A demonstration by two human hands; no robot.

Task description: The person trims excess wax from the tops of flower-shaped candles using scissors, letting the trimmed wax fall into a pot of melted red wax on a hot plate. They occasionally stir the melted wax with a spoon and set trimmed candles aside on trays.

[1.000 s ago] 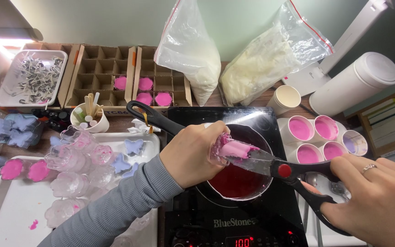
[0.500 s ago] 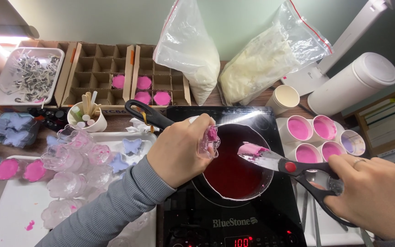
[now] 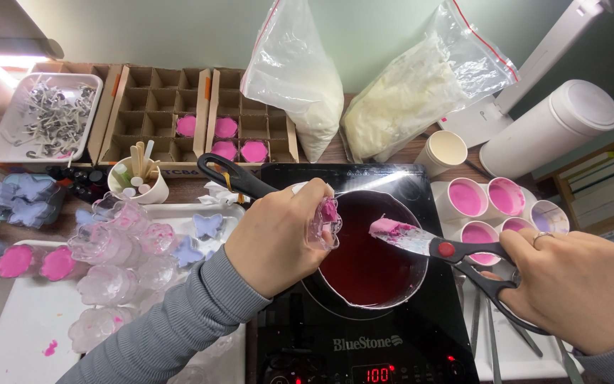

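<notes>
My left hand (image 3: pixel 278 242) is pinched shut on a clear flower mould (image 3: pixel 323 222), tipped on edge right over the left rim of the pot (image 3: pixel 371 252) — pink wax still smeared inside it. My right hand (image 3: pixel 577 288) is closed through the handles of the scissors (image 3: pixel 456 252), blades together, a lump of pink wax (image 3: pixel 386 227) riding on the tip above the dark red melt.

Risky spot: that lump looks barely stuck on, and if it drops from this height I'd expect a splash of hot wax onto my knuckles or the cooktop (image 3: pixel 364 341). My left fingers sit close to the rim too; a slip could put the mould in the melt, or skin on hot metal.

Against a second ago — the scissors were pressed into the mould, wax between them. Now they've parted: mould swung left, blades pulled right with the lump lifted clear.
</notes>
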